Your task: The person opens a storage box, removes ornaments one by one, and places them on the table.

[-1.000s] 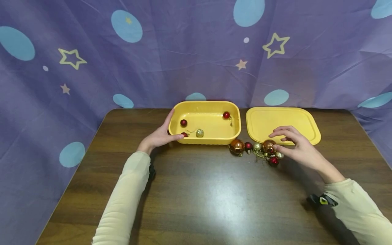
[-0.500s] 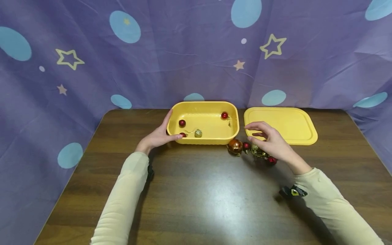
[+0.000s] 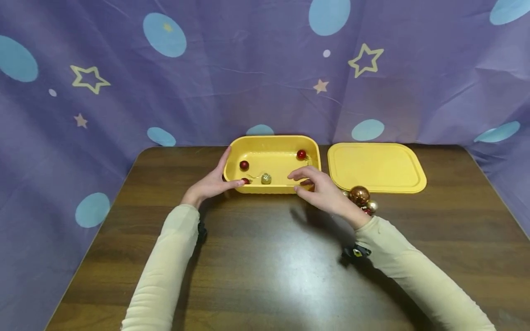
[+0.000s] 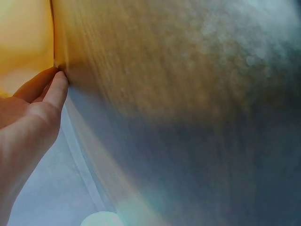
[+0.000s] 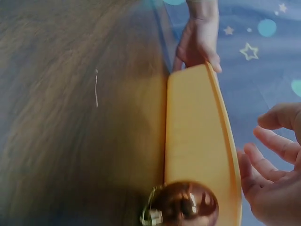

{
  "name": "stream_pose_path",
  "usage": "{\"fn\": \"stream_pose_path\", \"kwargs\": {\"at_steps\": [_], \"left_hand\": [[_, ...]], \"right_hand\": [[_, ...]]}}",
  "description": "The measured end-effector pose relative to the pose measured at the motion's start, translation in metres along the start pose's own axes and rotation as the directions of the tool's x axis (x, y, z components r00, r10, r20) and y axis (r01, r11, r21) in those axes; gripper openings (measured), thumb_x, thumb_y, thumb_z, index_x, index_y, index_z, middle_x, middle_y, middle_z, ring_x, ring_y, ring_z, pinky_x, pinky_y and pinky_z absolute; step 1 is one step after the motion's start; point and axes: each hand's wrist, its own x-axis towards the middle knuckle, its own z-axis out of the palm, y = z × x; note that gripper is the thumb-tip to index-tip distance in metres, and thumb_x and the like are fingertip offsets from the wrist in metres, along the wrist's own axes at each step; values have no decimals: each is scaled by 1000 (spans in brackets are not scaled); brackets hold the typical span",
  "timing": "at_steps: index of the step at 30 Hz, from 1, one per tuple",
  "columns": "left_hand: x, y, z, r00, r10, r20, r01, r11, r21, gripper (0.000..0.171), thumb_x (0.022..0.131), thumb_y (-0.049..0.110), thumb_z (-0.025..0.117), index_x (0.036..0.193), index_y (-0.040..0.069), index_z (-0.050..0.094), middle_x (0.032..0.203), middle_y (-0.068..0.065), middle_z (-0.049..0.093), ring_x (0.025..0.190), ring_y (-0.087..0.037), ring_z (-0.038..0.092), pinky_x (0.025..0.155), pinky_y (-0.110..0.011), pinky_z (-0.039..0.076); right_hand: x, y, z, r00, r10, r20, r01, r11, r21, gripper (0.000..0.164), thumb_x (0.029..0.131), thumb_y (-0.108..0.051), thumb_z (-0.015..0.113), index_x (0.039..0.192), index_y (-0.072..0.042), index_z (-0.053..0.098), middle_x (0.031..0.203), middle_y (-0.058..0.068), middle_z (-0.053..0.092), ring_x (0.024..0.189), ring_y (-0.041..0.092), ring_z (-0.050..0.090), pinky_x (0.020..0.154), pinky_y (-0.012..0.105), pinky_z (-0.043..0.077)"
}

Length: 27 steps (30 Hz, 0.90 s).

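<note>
My left hand (image 3: 210, 186) holds the left end of an open yellow plastic box (image 3: 271, 189), thumb at the front rim and fingers along the outer side. Inside lie three small red Christmas baubles (image 3: 244, 165) and a glittery gold bauble (image 3: 266, 178). Above the box's front right rim hovers my right hand (image 3: 320, 191), fingers loosely bent and parted. Between thumb and fingers the right wrist view shows nothing. Low in that view, a shiny copper bauble (image 5: 186, 207) with a gold cap stands before the box wall; in the head view the right hand covers that spot.
A yellow lid (image 3: 377, 168) lies flat right of the box. At its front edge sits a cluster with a large copper bauble (image 3: 359, 195), a small gold bauble (image 3: 372, 205) and red ones, partly behind the right wrist. A purple star-patterned curtain (image 3: 248, 92) hangs behind the table.
My right hand has moved left from the bauble cluster beside the lid to the box's front right rim. The copper bauble it was touching is back in view. My left hand stays on the box.
</note>
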Motion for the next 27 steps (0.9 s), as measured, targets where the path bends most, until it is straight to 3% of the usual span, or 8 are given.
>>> {"fn": "stream_pose_path", "kwargs": {"at_steps": [8,16,20,27], "left_hand": [[-1,1,-1,1000,-11,-1,11,1000,3,110,87,30,74,153,36,-14,160,-14,-1,140,-38,17,111,-53,16],[1,0,0,1000,2,-9,-2,1000,-15,110,87,29,74,153,34,-13,160,-11,1,140,-34,19,112,-50,17],[0,1,-1,1000,-1,-10,1,1000,-13,110,86,28,74,153,34,-13,160,-10,0,141,-33,18,112,-50,17],[0,0,-1,1000,-2,-6,2,1000,-7,109,87,30,73,153,36,-13,160,-10,0,141,-34,17,111,-52,17]], "right_hand": [[25,-4,18,998,29,54,-27,999,-44,27,88,-3,62,115,3,63,114,16,62,103,33,61,90,44,49],[55,-2,28,992,73,101,-66,996,-67,29,88,-5,64,115,6,65,110,16,67,103,28,61,87,39,50],[68,5,31,991,87,104,-75,991,-109,30,87,-6,65,114,6,66,102,16,67,94,28,60,83,37,50],[78,16,31,971,196,134,-176,973,-148,33,84,-15,70,113,-2,70,92,11,62,79,21,55,71,32,45]]}}
